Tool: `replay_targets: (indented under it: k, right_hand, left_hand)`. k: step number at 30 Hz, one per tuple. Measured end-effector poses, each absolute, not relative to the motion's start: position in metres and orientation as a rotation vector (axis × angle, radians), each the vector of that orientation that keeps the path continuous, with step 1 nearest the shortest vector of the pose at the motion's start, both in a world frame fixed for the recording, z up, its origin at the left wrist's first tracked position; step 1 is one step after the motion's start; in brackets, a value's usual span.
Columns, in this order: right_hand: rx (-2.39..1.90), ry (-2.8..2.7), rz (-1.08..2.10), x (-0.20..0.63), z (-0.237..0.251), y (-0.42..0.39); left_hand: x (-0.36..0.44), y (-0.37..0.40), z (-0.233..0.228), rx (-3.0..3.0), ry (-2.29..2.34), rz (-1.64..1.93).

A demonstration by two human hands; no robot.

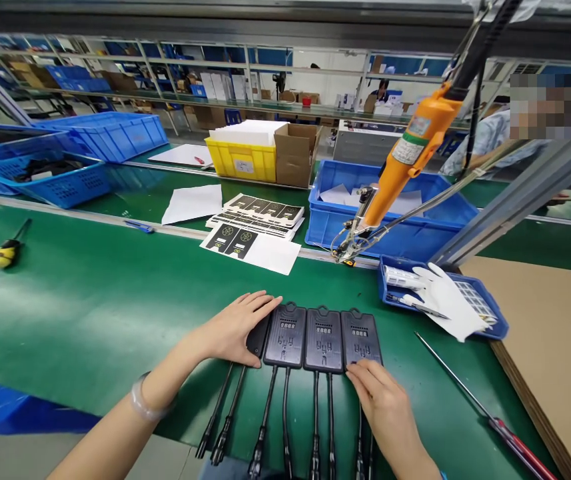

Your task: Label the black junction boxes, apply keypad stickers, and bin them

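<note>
- Far left: yellow tool [1, 253] lies alone on the green worktop [90, 307], well apart from the hands; wide bare mat between it and the row.
- Back left: blue crates [110, 135] beyond the rail, well apart.
- Left hand [235, 327]: palm down on the leftmost module [258, 335], fingers together and flat, covering most of it, not clamped.
- Modules: four black ones in a row near the front edge, sides touching. Module two [286, 335], module three [324, 339], module four [360, 337].
- Cables [265, 427]: two per module where visible, running toward the person and over the front edge.
- Right hand [385, 403]: fingertips on the near edge of module four, fingers slightly spread, nothing gripped.
- Behind the row: label sheets [258, 217], bare mat between.
- Above right: orange screwdriver [405, 157] hanging tilted, tip clear of the row.
- Right: small blue tray [495, 320] with a white glove [448, 297]; one long red-handled screwdriver [485, 407] lies just beside cardboard [555, 333].
</note>
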State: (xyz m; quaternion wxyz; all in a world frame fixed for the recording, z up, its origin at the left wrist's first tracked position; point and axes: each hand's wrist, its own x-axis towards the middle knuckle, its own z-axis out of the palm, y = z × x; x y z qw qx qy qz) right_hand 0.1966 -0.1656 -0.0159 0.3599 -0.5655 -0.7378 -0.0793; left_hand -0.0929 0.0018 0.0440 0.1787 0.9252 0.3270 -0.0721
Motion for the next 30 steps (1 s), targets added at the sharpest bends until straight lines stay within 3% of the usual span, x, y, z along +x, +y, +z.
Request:
replay_targets:
  k: [8,19,30]
  right_hand:
    - [-1.491,-1.853,-0.006,0.201,-0.013,-0.164]
    - [-1.479,-1.818,0.011,0.2,-0.008,-0.16]
    - [-1.537,-1.833,-0.082,0.198,-0.013,-0.161]
  left_hand:
    - [-0.14,0.003,0.041,2.094,0.668,0.476]
    - [-0.166,-0.016,0.01,2.231,0.941,0.177]
    - [-0.14,-0.043,0.004,2.168,1.019,0.382]
